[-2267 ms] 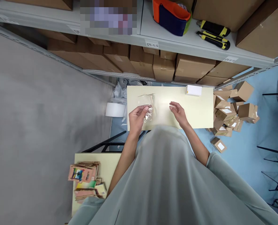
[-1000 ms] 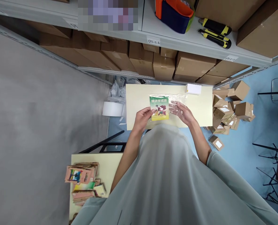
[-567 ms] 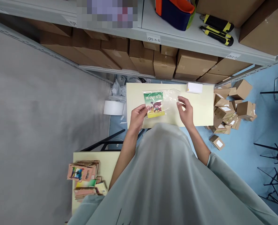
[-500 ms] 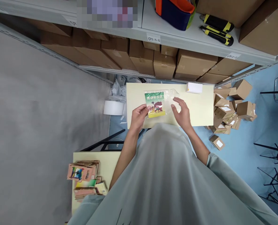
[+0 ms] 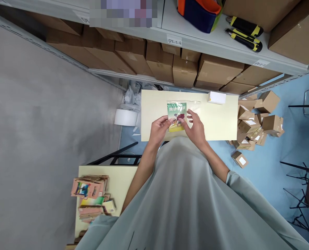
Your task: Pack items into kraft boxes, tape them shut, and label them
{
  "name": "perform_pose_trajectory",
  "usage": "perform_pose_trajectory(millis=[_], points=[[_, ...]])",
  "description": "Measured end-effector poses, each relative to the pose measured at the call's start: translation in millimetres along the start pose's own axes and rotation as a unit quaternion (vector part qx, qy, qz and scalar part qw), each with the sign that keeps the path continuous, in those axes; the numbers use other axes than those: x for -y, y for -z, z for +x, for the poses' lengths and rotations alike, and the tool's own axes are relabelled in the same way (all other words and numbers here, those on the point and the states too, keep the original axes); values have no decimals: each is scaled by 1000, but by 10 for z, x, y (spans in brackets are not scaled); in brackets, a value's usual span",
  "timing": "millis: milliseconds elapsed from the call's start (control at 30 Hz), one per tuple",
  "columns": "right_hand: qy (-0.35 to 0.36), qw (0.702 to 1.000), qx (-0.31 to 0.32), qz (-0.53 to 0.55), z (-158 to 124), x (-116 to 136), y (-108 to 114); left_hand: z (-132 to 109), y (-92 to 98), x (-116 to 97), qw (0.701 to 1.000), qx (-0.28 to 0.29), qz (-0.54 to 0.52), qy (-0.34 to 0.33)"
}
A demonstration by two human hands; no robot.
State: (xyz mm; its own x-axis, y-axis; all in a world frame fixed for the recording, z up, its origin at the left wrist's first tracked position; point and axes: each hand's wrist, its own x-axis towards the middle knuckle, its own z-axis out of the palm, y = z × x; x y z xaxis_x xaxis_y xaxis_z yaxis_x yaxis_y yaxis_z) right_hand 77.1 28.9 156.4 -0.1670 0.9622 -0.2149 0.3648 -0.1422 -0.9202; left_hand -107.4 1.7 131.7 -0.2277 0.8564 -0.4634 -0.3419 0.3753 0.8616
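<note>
The left hand [image 5: 159, 131] grips the booklet [image 5: 176, 110] in its clear bag [image 5: 195, 103] above the surface [image 5: 219, 121], while the right hand [image 5: 195, 132] has its thumb on the cover, its grip's closure indeterminable.

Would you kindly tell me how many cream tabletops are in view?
2. The front tabletop lies beneath the left hand, right hand and bagged booklet; the lower-left tabletop bears piled books and is partly hidden by the person's clothing. More could be hidden.

A storeroom: labelled shelving [image 5: 209, 46] holds cardboard boxes [image 5: 185, 72], and parcels [image 5: 249, 126] lie heaped past the tabletop [image 5: 219, 121]'s right edge.
</note>
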Motion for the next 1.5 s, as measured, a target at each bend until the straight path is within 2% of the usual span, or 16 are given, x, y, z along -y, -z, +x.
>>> perform_pose_trajectory(millis=[133,300,533,767,933,1033,1200,1367,1500], points=[[-40,998,-1,57,89,-241,-54,-103,-53,-23,999,43,-2,9],[-87,984,10,158,168,-370,44,-170,-66,-19,998,56,10,4],[-113,954,25,277,156,-226,157,-165,-15,81,998,63,17,6],[-155,930,46,331,86,-109,156,-148,36,123,997,78,-20,5],[-163,925,51,340,92,-91,95,-159,107,149,991,109,-68,41],[-169,931,49,320,111,-110,40,-139,201,221,992,99,-69,40],[-183,943,50,275,177,-209,-139,-61,423,350,997,49,-53,36],[-179,943,61,275,302,-351,-484,69,738,410,999,21,-21,33],[-182,943,56,273,497,-484,-803,281,1056,482,999,7,35,31]])
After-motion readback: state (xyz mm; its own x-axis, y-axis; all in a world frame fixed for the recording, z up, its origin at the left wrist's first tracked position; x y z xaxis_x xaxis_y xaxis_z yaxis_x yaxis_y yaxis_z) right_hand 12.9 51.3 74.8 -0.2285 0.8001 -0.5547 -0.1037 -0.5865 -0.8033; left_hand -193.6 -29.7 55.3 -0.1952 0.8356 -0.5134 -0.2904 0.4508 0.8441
